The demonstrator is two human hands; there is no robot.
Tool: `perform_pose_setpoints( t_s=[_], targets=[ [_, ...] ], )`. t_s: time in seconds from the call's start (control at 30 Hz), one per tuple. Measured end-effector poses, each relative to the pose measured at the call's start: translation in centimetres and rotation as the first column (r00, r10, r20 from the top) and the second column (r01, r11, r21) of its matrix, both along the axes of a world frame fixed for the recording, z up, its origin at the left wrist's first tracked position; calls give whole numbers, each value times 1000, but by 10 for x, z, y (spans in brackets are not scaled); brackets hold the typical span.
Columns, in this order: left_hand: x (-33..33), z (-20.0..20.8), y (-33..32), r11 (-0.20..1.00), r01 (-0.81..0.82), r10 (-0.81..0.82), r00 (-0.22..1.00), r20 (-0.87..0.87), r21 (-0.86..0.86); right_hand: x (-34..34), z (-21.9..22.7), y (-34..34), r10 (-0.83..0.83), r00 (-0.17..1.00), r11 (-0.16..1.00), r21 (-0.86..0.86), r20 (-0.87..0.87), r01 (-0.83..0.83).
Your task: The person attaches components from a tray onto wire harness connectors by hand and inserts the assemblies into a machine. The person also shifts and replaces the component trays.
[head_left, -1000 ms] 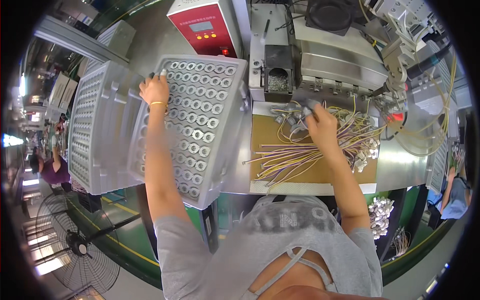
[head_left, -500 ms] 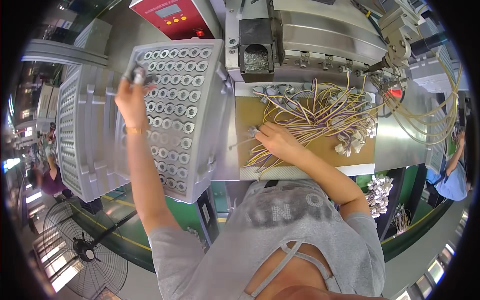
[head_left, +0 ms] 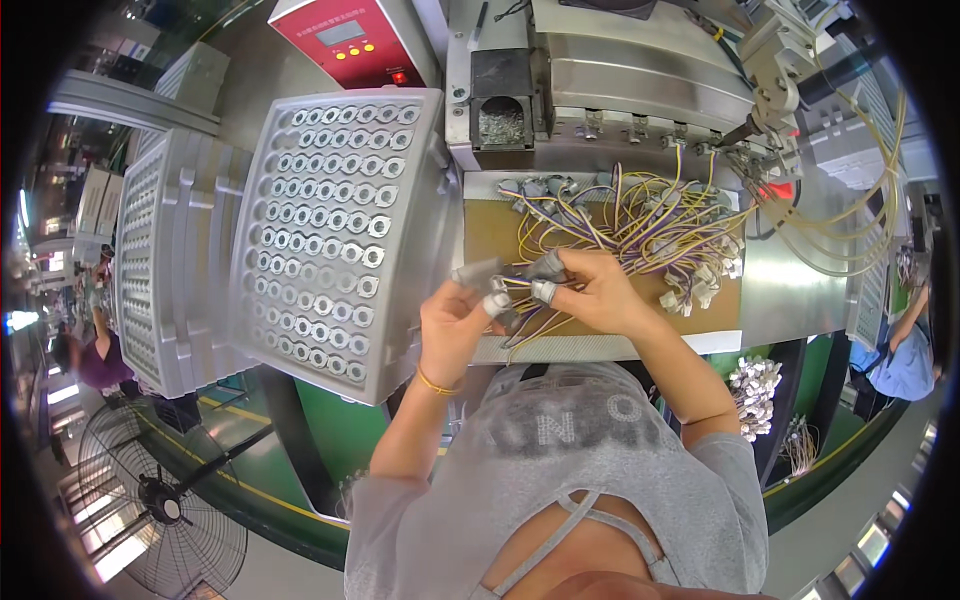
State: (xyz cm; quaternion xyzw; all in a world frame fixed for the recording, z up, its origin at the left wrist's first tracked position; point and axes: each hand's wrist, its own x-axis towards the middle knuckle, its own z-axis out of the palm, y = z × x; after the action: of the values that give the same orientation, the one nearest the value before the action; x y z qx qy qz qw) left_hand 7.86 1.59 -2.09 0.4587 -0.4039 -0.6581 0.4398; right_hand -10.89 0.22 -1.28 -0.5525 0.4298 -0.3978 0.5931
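My left hand (head_left: 447, 325) and my right hand (head_left: 597, 288) are close together over the near left part of a brown work mat (head_left: 722, 318). Grey-white covers sit on the thumb and forefinger tips of both. Between my right thumb and forefinger runs a yellow-and-purple wire lead (head_left: 519, 283), pinched near its end. The left fingers are bent toward that same end and smeared by motion; whatever they hold is too small to name. Beyond my hands spreads a heap of similar wire leads (head_left: 640, 232), with round grey parts at the back and white connectors (head_left: 690, 285) on the right.
Left stands a grey tray (head_left: 415, 200) with rows of round metal parts (head_left: 340, 190); stacked trays (head_left: 190, 260) lie beyond. A red control box (head_left: 350, 45), a black bin (head_left: 503, 70) and a metal machine (head_left: 650, 75) line the back. Thin tubes hang at right.
My left hand has come from over the tray, right and nearer, to meet my right hand. The right hand has lifted a wire lead's end slightly.
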Motion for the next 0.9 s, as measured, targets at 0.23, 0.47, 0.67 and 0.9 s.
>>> perform_pose_setpoints(
  t_s=[0.23, 0.47, 0.67, 0.9],
  targets=[
    [-19, 6, -1, 996, 29, -36, 995, -89, -82, -6, 6, 5, -96, 993, 992, 85, 65, 91],
    [-26, 18, 1, 982, 40, -61, 992, -109, -184, -10, 16, 4, -119, 993, 993, 26, 2, 119],
    [-26, 22, 2, 974, 58, -62, 998, -11, -220, -18, 24, 4, -100, 991, 991, -99, -92, 91],
    [-26, 20, 3, 978, 88, -94, 995, -27, -189, -18, 20, 4, -98, 992, 994, -64, -81, 93]
  ],
)
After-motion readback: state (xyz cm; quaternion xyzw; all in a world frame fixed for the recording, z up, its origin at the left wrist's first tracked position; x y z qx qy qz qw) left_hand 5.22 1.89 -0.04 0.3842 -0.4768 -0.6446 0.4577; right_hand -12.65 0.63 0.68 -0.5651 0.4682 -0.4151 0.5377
